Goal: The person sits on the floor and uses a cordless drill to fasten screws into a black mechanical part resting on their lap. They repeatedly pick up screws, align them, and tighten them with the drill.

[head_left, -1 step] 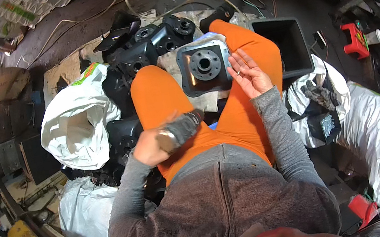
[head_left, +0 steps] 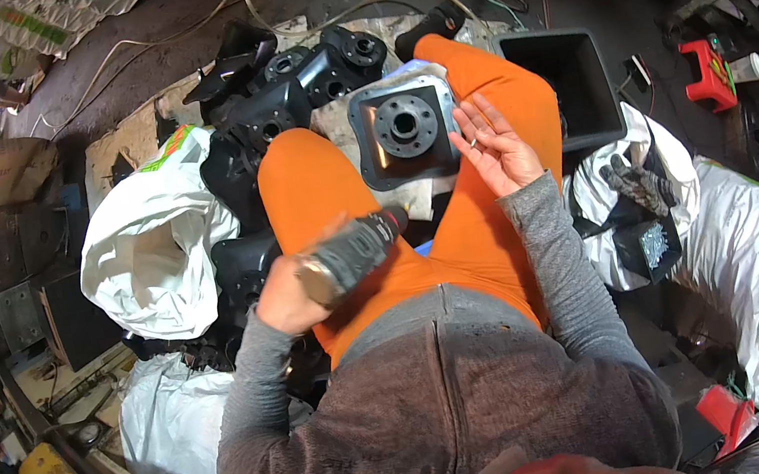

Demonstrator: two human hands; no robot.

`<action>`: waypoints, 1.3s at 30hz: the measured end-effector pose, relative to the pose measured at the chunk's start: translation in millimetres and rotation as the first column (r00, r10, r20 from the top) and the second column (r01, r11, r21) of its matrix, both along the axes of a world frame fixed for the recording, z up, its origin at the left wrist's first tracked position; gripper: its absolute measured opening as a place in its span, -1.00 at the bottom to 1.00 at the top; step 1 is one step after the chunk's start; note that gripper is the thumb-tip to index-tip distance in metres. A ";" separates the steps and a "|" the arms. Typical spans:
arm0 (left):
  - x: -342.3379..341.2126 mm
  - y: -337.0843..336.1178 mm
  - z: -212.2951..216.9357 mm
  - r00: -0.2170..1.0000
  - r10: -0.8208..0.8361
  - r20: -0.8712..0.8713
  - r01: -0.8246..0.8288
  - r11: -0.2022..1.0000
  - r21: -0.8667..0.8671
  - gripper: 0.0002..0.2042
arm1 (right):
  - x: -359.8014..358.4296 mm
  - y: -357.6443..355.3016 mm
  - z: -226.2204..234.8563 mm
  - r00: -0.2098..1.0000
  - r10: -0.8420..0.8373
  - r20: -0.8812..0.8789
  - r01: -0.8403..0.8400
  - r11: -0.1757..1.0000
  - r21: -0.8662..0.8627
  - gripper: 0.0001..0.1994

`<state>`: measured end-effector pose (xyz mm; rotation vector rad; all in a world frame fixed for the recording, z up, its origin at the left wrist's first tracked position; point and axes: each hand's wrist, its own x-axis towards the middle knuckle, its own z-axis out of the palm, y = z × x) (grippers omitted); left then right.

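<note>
My left hand (head_left: 287, 297) is closed round the back of a dark grip-bodied power driver (head_left: 351, 257), which lies over my left thigh, its black nose toward the gap between my legs. A square black metal housing (head_left: 375, 169) with a round hub (head_left: 406, 127) ringed by holes faces up between my knees. Beside its right edge, my right hand (head_left: 501, 153) is open, palm up with fingers spread. A tiny shiny thing shows at those fingers; whether it is a ring or a screw I cannot tell.
Several similar black housings (head_left: 272, 119) are piled beyond my left knee. A white sack (head_left: 137, 270) stands at the left. To the right are a black bin (head_left: 587, 89), a small tray of screws (head_left: 651, 248), dark gloves (head_left: 640, 186) and a red stool (head_left: 709, 77). Hoses cross the floor.
The power driver has tilted a little, its nose moving slightly away from me. My right hand and the housing have hardly moved.
</note>
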<state>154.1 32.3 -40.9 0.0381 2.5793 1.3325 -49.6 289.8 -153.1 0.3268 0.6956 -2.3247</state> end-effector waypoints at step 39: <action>-115.6 -20.3 51.2 0.940 0.303 0.156 -0.287 0.950 -0.119 -0.65 | 4.2 -73.2 -61.9 1.000 0.000 0.009 -0.006 0.741 0.672 -0.35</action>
